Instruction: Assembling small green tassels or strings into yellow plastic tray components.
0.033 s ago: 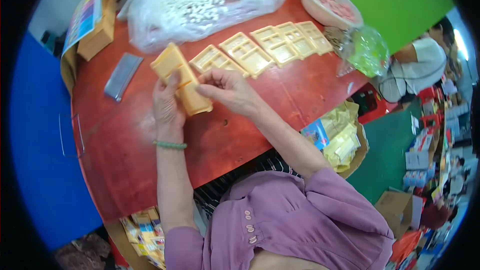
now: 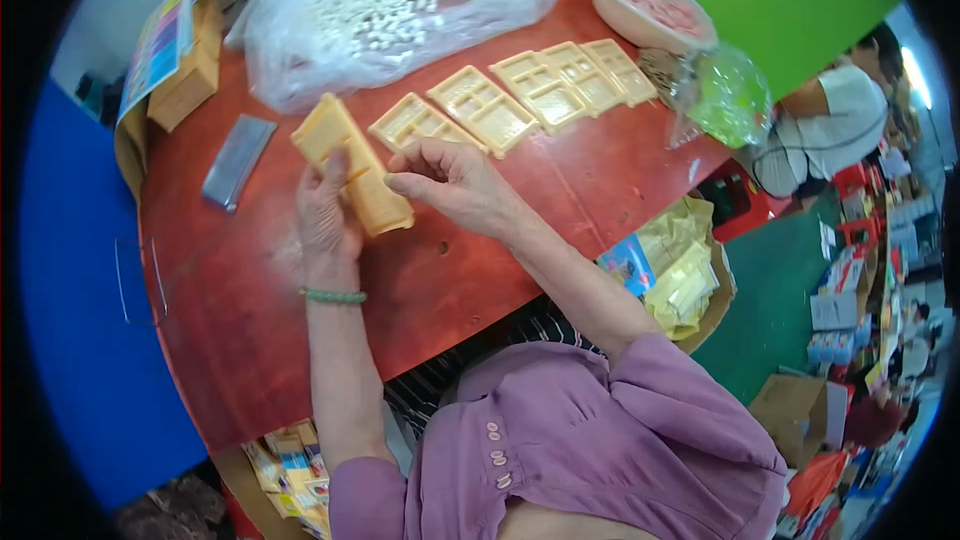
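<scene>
A pale yellow plastic tray (image 2: 352, 162) with molded compartments is held up at a tilt over the red table. My left hand (image 2: 328, 210), with a green bead bracelet at the wrist, is closed round the tray's near left side, its thumb on the face. At the tray's right edge, my right hand (image 2: 455, 180) is closed in a pinch with its thumb touching the edge. Whatever sits between those fingertips, if anything, is hidden. Behind the hands, several matching trays, among them a tray (image 2: 485, 110), lie in a slanting row on the table.
A clear plastic bag (image 2: 300, 65) of small white and dark pieces covers the table's back. Beside it are a bowl (image 2: 650, 5) of pink pieces and a bag of green items (image 2: 725, 95). A grey flat case (image 2: 240, 162) lies left. Cartons flank my lap; another person sits right.
The whole view shifts slightly, so the table things sit a little further left. My right hand stays at the tray's edge, and my left hand keeps its hold.
</scene>
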Tool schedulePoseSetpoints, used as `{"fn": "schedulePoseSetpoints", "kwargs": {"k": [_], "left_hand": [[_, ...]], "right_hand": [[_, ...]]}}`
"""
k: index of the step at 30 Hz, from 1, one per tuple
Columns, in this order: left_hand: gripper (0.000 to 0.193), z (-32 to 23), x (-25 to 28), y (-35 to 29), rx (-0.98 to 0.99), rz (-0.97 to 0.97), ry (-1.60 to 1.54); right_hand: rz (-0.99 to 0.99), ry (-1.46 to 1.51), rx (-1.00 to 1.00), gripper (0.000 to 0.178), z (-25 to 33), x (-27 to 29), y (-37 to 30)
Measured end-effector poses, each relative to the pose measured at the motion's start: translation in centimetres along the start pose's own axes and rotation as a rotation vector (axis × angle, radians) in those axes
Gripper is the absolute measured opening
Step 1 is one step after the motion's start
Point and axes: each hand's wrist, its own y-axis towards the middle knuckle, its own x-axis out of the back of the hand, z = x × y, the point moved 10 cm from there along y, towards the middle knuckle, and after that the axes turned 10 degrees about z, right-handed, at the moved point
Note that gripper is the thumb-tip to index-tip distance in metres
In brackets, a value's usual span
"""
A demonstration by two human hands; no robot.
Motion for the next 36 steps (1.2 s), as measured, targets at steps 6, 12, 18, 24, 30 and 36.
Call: {"fn": "schedulePoseSetpoints", "kwargs": {"k": [6,12,18,24,30,36], "left_hand": [[0.029,-0.7,0.5,-0.6,0.024,0.006,0.091],[0.028,0.1,-3.1,-0.6,0.029,0.088,0.159],[0.028,-0.5,-3.3,-0.9,-0.013,0.103,0.156],[0.029,-1.1,-3.7,-1.3,-0.053,0.149,0.165],[0.029,-0.7,-4.2,-0.9,-0.053,0.158,0.136],[0.029,-0.2,-4.6,-1.5,-0.035,0.200,0.093]], "right_hand": [[-0.551,-0.432,0.051,0.013,1.6,14.4,-6.0],[-0.682,-1.612,-0.163,0.020,0.2,33.6,-9.6],[-0.604,-1.802,-0.536,0.018,-3.5,40.3,-10.5],[-0.573,-1.985,-0.490,0.016,-3.0,39.9,-10.4],[-0.627,-1.817,-0.386,0.016,2.3,33.0,-9.4],[-0.075,-0.264,-0.102,0.021,1.9,10.6,-3.2]]}}
